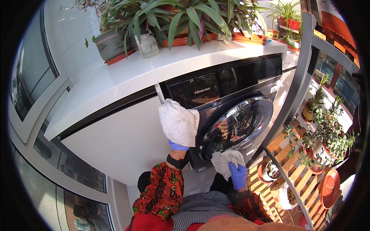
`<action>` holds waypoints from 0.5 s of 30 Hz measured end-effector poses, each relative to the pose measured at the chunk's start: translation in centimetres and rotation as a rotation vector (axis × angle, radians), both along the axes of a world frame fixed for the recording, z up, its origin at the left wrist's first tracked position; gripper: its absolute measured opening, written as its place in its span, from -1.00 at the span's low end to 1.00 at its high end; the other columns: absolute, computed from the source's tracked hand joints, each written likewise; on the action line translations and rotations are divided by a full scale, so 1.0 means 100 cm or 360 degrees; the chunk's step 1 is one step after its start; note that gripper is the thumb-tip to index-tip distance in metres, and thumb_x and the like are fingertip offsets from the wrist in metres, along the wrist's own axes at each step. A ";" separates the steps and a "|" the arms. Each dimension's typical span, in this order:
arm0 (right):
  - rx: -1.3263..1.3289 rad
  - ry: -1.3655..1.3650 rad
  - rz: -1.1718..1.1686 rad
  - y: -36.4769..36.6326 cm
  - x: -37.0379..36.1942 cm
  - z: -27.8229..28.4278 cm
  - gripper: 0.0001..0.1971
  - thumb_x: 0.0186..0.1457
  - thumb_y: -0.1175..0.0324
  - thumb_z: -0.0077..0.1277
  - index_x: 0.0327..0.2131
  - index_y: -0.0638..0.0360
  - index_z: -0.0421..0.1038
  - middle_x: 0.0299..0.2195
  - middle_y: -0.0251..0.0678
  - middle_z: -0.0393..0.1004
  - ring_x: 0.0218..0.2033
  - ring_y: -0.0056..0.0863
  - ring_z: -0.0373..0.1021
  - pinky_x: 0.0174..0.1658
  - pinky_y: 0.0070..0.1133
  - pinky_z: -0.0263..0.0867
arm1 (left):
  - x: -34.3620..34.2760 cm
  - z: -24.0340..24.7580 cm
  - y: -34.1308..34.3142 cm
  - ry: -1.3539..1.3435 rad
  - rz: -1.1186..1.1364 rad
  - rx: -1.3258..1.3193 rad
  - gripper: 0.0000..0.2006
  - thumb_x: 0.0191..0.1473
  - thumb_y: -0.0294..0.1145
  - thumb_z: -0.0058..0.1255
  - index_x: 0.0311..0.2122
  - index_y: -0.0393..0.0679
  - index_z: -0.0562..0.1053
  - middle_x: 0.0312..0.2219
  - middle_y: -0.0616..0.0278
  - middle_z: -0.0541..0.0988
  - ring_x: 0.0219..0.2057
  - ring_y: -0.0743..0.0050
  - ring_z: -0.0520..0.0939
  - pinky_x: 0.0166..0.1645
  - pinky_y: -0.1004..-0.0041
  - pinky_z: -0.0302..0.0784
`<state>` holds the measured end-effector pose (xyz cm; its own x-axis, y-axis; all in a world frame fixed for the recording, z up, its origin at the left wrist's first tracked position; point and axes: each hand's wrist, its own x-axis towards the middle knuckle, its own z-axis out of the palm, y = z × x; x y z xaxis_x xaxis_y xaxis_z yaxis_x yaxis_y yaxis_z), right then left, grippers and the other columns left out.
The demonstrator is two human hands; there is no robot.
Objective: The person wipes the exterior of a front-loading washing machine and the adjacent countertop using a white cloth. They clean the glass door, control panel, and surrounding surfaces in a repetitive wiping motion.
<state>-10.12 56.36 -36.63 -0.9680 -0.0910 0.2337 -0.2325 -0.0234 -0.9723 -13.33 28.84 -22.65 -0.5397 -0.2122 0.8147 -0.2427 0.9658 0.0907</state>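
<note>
A white cloth (179, 122) covers most of my left hand (178, 145), with only the blue glove's cuff showing below it. The fingers are hidden under the cloth, which is raised in front of the left edge of a dark front-loading washing machine (216, 112). My right hand (238, 175), also in a blue glove, is closed on a second, crumpled white cloth (227, 161). That cloth is just below the round glass door (243, 123), overlapping its lower rim. The door is closed.
A white countertop (127, 73) runs above the machine and bears potted plants (111, 46) and a glass jar (147, 46). Left of the machine is a white cabinet panel (119, 134). A grey metal frame (300, 77) and a slatted wooden rack (285, 154) with pots stand on the right.
</note>
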 end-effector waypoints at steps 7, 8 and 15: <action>-0.0134 -0.0001 0.0106 -0.002 0.000 -0.001 -0.68 0.16 0.37 0.11 -0.04 0.31 0.49 -0.19 -0.23 0.61 -0.16 -0.46 0.53 -0.08 -0.52 0.41 | 0.025 0.016 0.019 0.0178 0.0046 0.0030 -0.52 0.03 -0.27 0.15 0.07 -0.17 0.41 -0.05 0.01 0.49 -0.07 -0.05 0.50 0.12 0.19 0.42; -0.0049 -0.0026 0.0077 -0.003 0.000 -0.001 -0.68 0.16 0.37 0.12 -0.04 0.31 0.49 -0.19 -0.23 0.61 -0.16 -0.45 0.52 -0.07 -0.52 0.40 | 0.023 0.024 0.015 0.0122 -0.0048 0.0287 -0.55 0.02 -0.28 0.16 0.04 -0.15 0.43 -0.08 0.00 0.49 -0.07 -0.04 0.50 0.12 0.20 0.42; 0.0017 0.0162 0.0017 -0.007 -0.001 0.004 -0.67 0.16 0.38 0.11 -0.02 0.32 0.47 -0.15 -0.19 0.60 -0.12 -0.43 0.52 -0.05 -0.53 0.40 | 0.055 0.044 0.017 -0.0046 -0.0217 -0.0129 -0.64 0.06 -0.34 -0.01 -0.12 -0.43 0.43 -0.24 -0.15 0.50 -0.15 -0.17 0.48 0.02 0.17 0.40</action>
